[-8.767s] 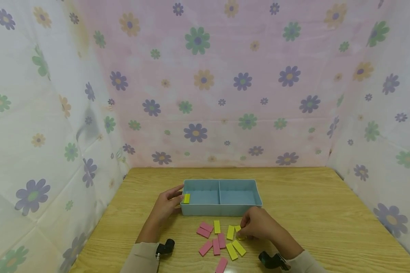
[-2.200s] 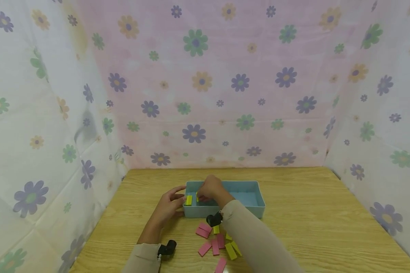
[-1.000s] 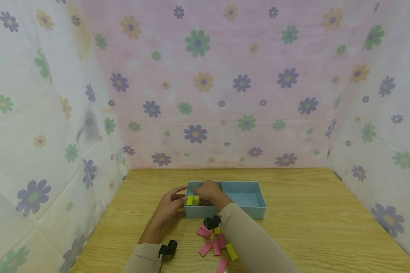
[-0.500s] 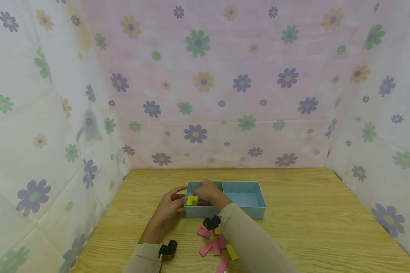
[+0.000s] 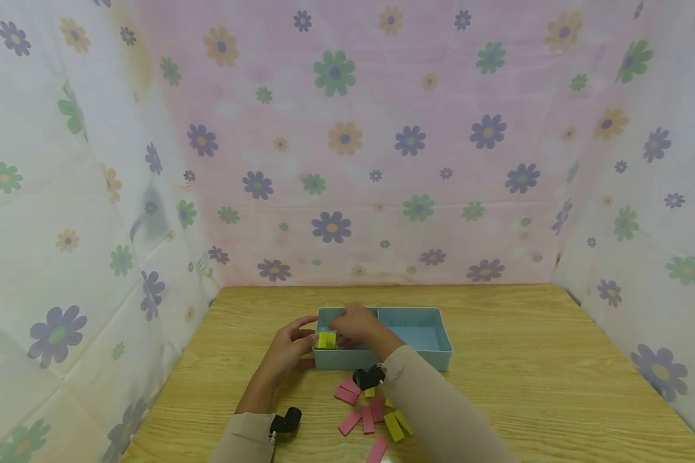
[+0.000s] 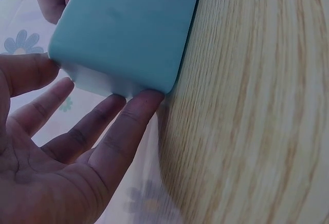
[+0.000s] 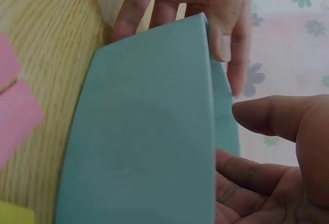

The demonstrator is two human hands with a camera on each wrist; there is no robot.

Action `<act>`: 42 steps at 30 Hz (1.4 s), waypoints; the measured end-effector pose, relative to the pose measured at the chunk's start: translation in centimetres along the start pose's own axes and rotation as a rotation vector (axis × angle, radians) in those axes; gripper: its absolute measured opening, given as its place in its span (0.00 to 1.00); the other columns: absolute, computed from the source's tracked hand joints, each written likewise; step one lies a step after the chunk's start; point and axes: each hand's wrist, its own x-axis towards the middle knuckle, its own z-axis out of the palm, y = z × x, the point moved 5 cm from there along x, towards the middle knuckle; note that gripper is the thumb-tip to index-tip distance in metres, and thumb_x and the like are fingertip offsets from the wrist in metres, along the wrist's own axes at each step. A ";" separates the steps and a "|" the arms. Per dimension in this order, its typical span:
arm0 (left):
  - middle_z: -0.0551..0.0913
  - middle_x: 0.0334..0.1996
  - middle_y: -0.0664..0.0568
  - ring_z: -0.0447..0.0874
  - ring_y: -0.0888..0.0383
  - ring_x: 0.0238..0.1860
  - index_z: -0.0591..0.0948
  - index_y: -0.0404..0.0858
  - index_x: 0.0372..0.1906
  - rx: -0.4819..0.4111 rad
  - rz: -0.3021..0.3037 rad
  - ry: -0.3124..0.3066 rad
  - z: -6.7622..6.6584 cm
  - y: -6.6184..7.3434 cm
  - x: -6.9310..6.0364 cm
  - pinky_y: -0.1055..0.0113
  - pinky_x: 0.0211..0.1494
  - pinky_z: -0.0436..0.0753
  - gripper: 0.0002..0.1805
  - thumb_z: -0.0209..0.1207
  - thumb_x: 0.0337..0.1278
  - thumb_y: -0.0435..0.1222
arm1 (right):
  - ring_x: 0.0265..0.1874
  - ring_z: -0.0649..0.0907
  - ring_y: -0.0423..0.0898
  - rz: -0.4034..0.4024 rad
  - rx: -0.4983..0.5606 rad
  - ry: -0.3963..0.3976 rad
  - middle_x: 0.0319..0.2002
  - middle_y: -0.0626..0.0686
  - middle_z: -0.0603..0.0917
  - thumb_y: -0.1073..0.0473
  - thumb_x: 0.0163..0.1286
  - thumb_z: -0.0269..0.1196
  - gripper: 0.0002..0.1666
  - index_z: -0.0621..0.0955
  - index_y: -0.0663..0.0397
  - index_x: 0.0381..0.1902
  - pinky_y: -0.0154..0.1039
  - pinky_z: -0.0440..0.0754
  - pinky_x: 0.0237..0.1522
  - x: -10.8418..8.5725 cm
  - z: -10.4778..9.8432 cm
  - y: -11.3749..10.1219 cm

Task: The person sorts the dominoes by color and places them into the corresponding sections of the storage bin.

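A light blue two-compartment box [image 5: 382, 361] stands on the table. My left hand [image 5: 289, 347] rests against its left end; in the left wrist view the fingertips [image 6: 146, 103] touch the outer end wall, and the thumb lies at the rim. Two yellow blocks [image 5: 326, 340], flat like dominoes, stand side by side at the left end of the left compartment. My right hand [image 5: 356, 325] reaches into that compartment, just right of them. In the right wrist view, its thumb [image 7: 267, 115] and fingers are spread apart, with nothing visible between them; the box wall hides some fingertips.
Several pink blocks [image 5: 350, 422] and several yellow blocks [image 5: 393, 427] lie loose on the wooden table [image 5: 515, 360] in front of the box, some partly under the right sleeve [image 5: 434, 399]. Flowered cloth [image 5: 347, 193] hangs behind and at both sides.
Earlier, one yellow block stood in the box while my right hand was at the loose yellow ones. It brought a second beside the first, then drew slightly right. My left hand stays at the box.
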 end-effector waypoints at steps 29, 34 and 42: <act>0.73 0.68 0.31 0.81 0.33 0.62 0.71 0.46 0.76 0.009 0.002 -0.005 0.2 0.1 0.0 0.42 0.50 0.88 0.28 0.57 0.76 0.36 | 0.44 0.88 0.47 -0.314 0.019 -0.022 0.51 0.53 0.86 0.50 0.76 0.64 0.19 0.84 0.52 0.58 0.45 0.89 0.46 -5.8 -3.7 1.4; 0.72 0.70 0.31 0.80 0.34 0.64 0.73 0.46 0.75 0.015 0.017 -0.023 0.1 0.0 0.0 0.43 0.51 0.88 0.26 0.56 0.77 0.35 | 0.46 0.88 0.55 -0.358 0.071 -0.018 0.52 0.57 0.86 0.54 0.76 0.64 0.18 0.84 0.56 0.58 0.44 0.90 0.47 -7.2 -4.3 2.1; 0.72 0.70 0.32 0.81 0.35 0.63 0.74 0.46 0.75 0.020 0.007 -0.013 0.0 -0.2 0.2 0.45 0.51 0.89 0.26 0.57 0.76 0.35 | 0.48 0.87 0.58 -0.370 0.093 -0.011 0.53 0.58 0.86 0.53 0.76 0.65 0.17 0.84 0.55 0.57 0.40 0.89 0.47 -9.3 -5.2 4.0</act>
